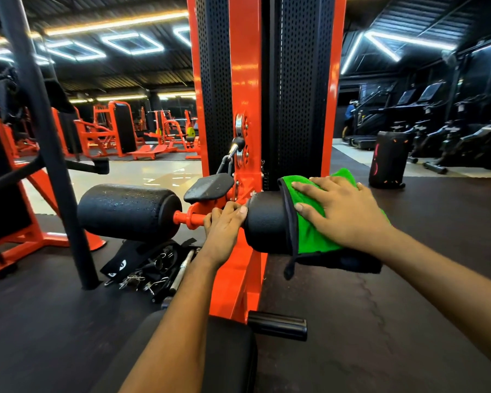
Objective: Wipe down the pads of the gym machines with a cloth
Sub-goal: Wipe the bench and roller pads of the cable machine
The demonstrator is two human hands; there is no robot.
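An orange machine [244, 89] carries two black foam roller pads on a crossbar. Over the right roller pad [265, 219] lies a green cloth [312, 236], and my right hand [340, 211] presses flat on it with fingers spread. My left hand [224, 225] grips the orange crossbar [187, 218] between the rollers, beside the right pad's inner end. The left roller pad [128, 212] is bare and looks wet. A small black pad [209, 187] sits above the crossbar.
A black seat pad [230, 355] and a black handle [278, 324] lie below my arms. Straps, clips and a metal bar [150, 270] are heaped on the floor. A dark post [48, 154] stands at left. A black speaker [389, 163] stands at right, treadmills behind.
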